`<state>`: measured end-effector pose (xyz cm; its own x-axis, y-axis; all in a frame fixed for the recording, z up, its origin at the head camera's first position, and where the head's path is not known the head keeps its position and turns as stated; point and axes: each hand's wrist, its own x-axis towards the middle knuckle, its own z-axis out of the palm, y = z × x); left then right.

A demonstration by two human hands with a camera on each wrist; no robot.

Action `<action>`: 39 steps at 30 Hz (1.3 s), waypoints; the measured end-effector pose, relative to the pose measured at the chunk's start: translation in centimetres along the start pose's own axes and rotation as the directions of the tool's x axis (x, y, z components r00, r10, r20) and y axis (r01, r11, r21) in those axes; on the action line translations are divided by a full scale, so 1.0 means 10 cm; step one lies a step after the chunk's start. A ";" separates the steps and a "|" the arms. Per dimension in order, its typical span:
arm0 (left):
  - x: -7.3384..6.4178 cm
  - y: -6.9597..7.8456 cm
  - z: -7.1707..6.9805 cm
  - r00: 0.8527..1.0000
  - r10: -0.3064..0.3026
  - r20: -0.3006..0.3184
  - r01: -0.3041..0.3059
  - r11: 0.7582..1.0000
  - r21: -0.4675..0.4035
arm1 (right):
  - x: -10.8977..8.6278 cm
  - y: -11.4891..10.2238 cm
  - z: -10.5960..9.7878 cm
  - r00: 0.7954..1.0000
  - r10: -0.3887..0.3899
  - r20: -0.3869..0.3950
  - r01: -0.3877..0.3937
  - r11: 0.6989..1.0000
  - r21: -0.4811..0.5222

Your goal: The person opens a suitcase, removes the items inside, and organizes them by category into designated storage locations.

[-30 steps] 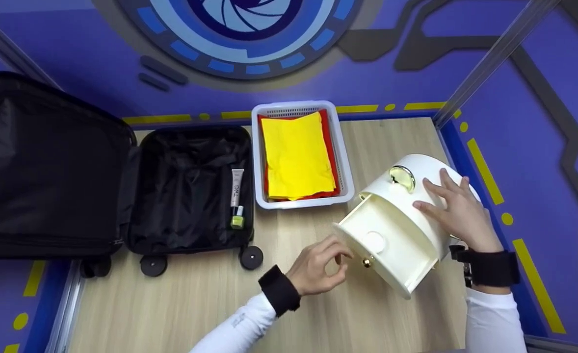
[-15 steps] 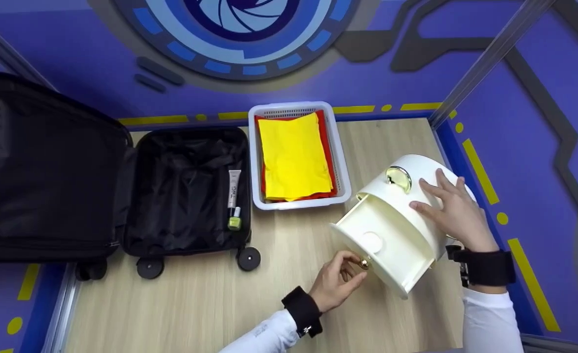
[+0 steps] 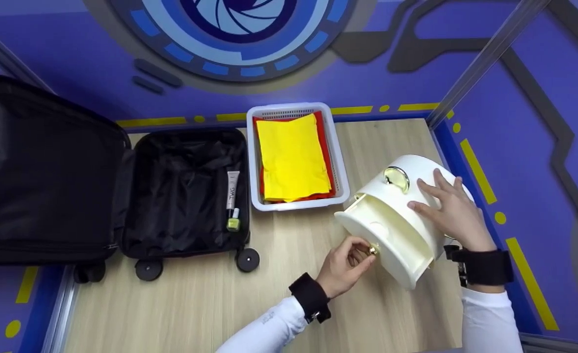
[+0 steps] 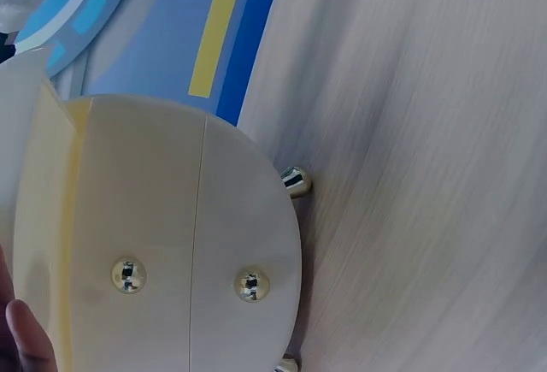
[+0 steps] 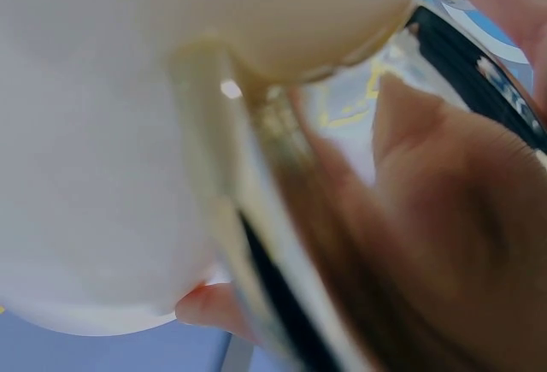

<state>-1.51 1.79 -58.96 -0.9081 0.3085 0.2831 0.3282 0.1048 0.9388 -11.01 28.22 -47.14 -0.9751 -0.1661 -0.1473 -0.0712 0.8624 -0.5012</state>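
On the right of the table stands a cream rounded storage box (image 3: 411,171) with a gold ring handle (image 3: 397,179), its top drawer (image 3: 392,252) pulled partly out. My left hand (image 3: 342,268) pinches the small gold knob (image 3: 373,250) on that drawer's front. With fingers spread, my right hand (image 3: 458,213) rests on the box's curved top. The left wrist view shows two lower drawer fronts with gold knobs (image 4: 128,274) and a short gold leg (image 4: 296,181). Right wrist view: a blurred shiny gold piece (image 5: 273,244) runs close beside my fingers.
Left of the box, a white basket (image 3: 342,196) holds yellow cloth (image 3: 294,157) over red cloth (image 3: 322,132). An open black suitcase (image 3: 181,196) lies farther left, with a tube (image 3: 232,191) and a small green-yellow bottle (image 3: 233,221) inside. Purple panels (image 3: 289,90) border the table.
My left hand has moved right to the knob and now pinches it. The drawer has slid partway back into the box, narrowing its opening. My right hand stays on the box.
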 end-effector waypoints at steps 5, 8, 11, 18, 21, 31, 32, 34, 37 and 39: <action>0.12 0.00 0.05 0.999 -0.007 0.045 0.005 0.999 0.048 | 0.00 0.00 0.00 1.000 0.007 0.001 -0.007 1.000 0.006; 0.19 0.00 0.09 0.997 -0.015 0.070 0.009 0.997 0.079 | 0.00 -0.01 0.01 1.000 0.001 -0.004 -0.001 1.000 0.006; 0.25 0.00 0.14 0.995 -0.030 0.096 0.019 0.993 0.116 | -0.01 -0.01 0.01 1.000 -0.015 -0.015 0.015 1.000 -0.001; 0.34 0.01 0.18 0.991 -0.014 0.134 -0.012 0.982 0.191 | 0.00 -0.01 -0.01 1.000 -0.027 -0.015 0.027 1.000 -0.009; 0.37 0.01 0.18 0.986 0.005 0.168 -0.041 0.976 0.213 | 0.00 -0.01 -0.01 1.000 -0.019 -0.012 0.018 1.000 -0.016; 0.38 -0.01 0.12 0.970 -0.021 0.242 -0.043 0.966 0.256 | -0.01 0.01 0.00 1.000 -0.021 -0.024 0.020 1.000 -0.016; 0.38 -0.03 0.12 0.976 -0.030 0.215 -0.027 0.967 0.255 | -0.01 0.02 0.01 0.999 -0.021 -0.025 0.021 1.000 -0.012; 0.39 -0.06 0.12 0.987 -0.059 0.152 0.018 0.966 0.257 | -0.01 0.01 0.01 1.000 -0.019 -0.023 0.019 1.000 -0.005; 0.41 -0.14 0.11 0.988 -0.136 0.072 0.113 0.959 0.260 | -0.01 0.01 0.00 1.000 -0.009 -0.013 0.009 1.000 0.002; 0.43 -0.21 0.12 0.978 -0.206 0.043 0.187 0.944 0.271 | 0.00 0.00 0.00 1.000 0.003 -0.004 -0.003 1.000 0.000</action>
<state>-5.77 4.00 -59.93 -0.9444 0.3202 0.0752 0.2106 0.4129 0.8861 -10.97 28.23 -47.10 -0.9762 -0.1610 -0.1453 -0.0678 0.8631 -0.5005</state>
